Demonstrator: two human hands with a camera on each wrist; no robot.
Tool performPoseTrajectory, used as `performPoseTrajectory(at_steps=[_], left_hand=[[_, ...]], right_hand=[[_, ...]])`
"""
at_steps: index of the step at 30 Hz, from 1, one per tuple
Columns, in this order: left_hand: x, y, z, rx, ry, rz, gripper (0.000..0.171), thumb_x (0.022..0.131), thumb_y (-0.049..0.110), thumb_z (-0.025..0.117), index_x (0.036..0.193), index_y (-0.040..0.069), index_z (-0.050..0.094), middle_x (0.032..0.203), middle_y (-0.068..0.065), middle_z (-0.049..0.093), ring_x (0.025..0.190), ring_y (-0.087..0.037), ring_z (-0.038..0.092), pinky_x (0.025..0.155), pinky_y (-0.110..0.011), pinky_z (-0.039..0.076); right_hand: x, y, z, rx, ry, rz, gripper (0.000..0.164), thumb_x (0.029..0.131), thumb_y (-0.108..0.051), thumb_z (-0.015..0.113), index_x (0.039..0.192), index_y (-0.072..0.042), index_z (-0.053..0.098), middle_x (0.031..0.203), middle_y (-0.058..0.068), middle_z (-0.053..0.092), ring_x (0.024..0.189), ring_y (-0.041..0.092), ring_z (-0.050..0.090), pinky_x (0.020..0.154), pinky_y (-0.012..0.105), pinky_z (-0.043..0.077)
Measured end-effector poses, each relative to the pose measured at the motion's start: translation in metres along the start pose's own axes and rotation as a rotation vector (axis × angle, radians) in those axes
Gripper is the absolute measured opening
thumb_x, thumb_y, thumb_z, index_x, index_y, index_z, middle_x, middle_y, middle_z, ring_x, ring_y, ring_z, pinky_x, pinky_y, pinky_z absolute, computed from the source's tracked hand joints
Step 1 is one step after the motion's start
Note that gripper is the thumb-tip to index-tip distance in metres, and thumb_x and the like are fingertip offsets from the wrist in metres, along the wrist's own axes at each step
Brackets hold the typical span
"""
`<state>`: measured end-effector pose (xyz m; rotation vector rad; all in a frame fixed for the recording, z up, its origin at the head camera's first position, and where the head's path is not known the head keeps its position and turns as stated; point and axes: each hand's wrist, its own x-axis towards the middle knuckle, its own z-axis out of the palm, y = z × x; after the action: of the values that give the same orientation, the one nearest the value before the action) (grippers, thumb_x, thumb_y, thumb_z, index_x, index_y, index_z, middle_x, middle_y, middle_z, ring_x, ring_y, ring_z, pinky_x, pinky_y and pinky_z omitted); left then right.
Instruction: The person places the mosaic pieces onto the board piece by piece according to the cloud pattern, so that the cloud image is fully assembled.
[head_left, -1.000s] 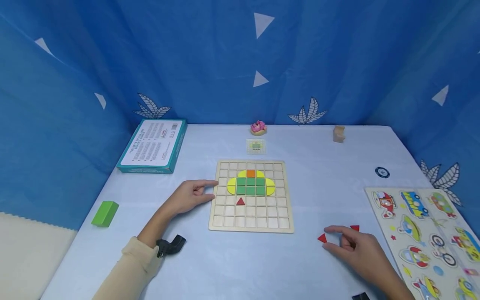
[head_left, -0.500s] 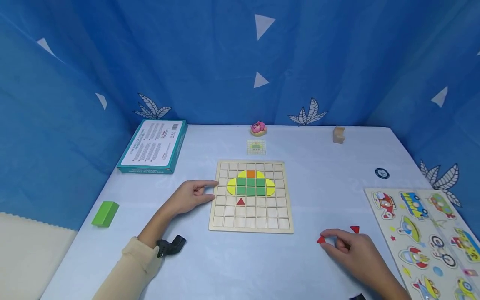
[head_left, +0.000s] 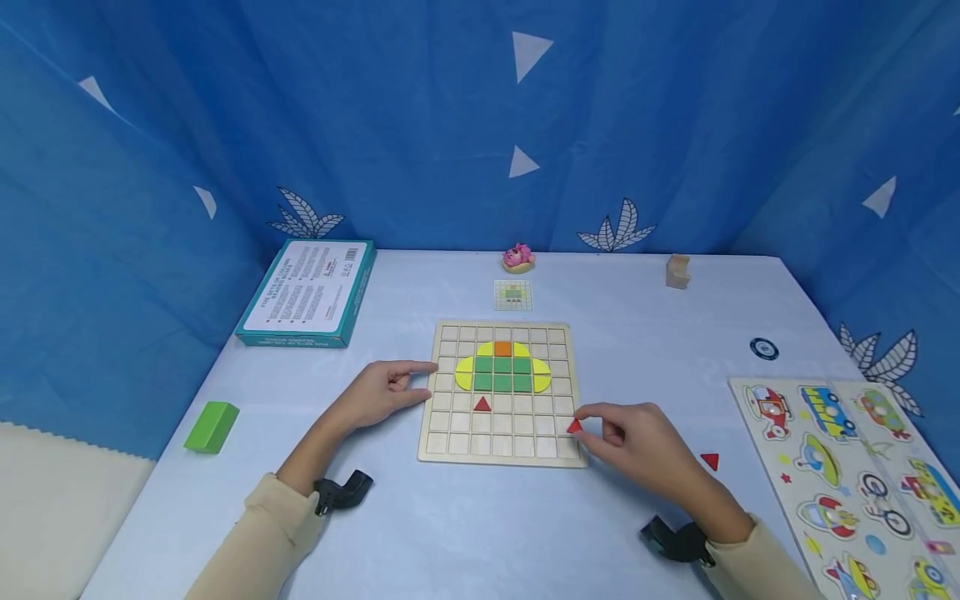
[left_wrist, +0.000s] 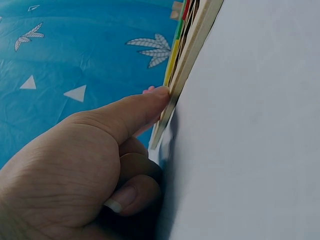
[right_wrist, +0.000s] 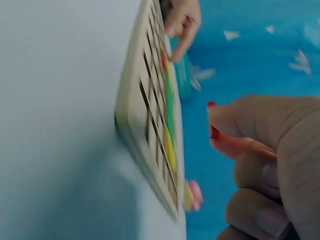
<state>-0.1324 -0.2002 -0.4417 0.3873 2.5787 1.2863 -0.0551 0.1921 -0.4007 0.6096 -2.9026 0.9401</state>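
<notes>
In the head view, a wooden grid board (head_left: 502, 449) lies mid-table with yellow, green (head_left: 502, 365) and orange (head_left: 502, 348) tiles in its upper half. A red triangle tile (head_left: 482, 404) sits in a cell below the green ones. My left hand (head_left: 377, 393) touches the board's left edge with extended thumb and index finger, the other fingers curled under. Between thumb and index finger, my right hand (head_left: 641, 437) pinches another red triangle tile (head_left: 574, 426) beside the board's right edge. The right wrist view shows this pinched tile (right_wrist: 214, 131) raised beside the board (right_wrist: 131, 112).
One more red triangle tile (head_left: 709, 461) lies right of my right hand. Behind the board are a small pattern card (head_left: 513, 295) and a pink figurine (head_left: 518, 257). A picture puzzle (head_left: 817, 467), green block (head_left: 212, 427), teal box (head_left: 303, 287), wooden piece (head_left: 677, 272) and round disc (head_left: 764, 348) lie around.
My right hand has picked up the red triangle tile from the table and carried it left and away from me to the board's right edge. The left hand has stayed in place.
</notes>
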Motion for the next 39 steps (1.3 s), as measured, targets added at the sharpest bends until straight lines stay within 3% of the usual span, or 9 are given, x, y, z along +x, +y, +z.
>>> performPoseTrajectory(at_steps=[5, 12, 18, 39], left_hand=[[0.0, 0.0, 0.001, 0.011, -0.005, -0.016, 0.042, 0.093, 0.028, 0.078, 0.133, 0.021, 0.069, 0.056, 0.005, 0.035, 0.052, -0.013, 0.035, 0.067, -0.03, 0.041], [0.0, 0.0, 0.001, 0.005, -0.008, -0.027, 0.042, 0.093, 0.028, 0.077, 0.134, 0.021, 0.069, 0.056, 0.004, 0.036, 0.051, -0.014, 0.035, 0.061, -0.03, 0.037], [0.0, -0.001, 0.002, 0.004, -0.005, -0.024, 0.042, 0.093, 0.029, 0.077, 0.133, 0.022, 0.069, 0.055, 0.005, 0.036, 0.051, -0.013, 0.035, 0.062, -0.03, 0.038], [-0.001, -0.001, 0.0, 0.013, -0.002, -0.033, 0.043, 0.093, 0.03, 0.078, 0.134, 0.023, 0.069, 0.056, 0.004, 0.036, 0.05, -0.014, 0.035, 0.06, -0.031, 0.038]], right_hand=[[0.026, -0.007, 0.02, 0.069, -0.043, -0.056, 0.018, 0.085, -0.025, 0.086, 0.101, -0.021, 0.079, 0.051, -0.018, 0.032, 0.046, 0.0, 0.031, 0.048, 0.022, 0.027], [0.051, -0.014, 0.039, 0.152, -0.095, -0.045, 0.015, 0.088, -0.026, 0.082, 0.102, -0.021, 0.079, 0.05, -0.015, 0.034, 0.045, 0.002, 0.032, 0.047, 0.024, 0.028], [0.068, -0.017, 0.053, 0.155, -0.123, -0.07, 0.011, 0.091, -0.025, 0.079, 0.101, -0.022, 0.079, 0.051, -0.014, 0.036, 0.046, 0.002, 0.035, 0.049, 0.023, 0.03], [0.071, -0.02, 0.071, 0.018, -0.047, -0.062, 0.016, 0.089, -0.031, 0.081, 0.103, -0.024, 0.079, 0.05, -0.016, 0.038, 0.046, 0.003, 0.037, 0.053, 0.026, 0.029]])
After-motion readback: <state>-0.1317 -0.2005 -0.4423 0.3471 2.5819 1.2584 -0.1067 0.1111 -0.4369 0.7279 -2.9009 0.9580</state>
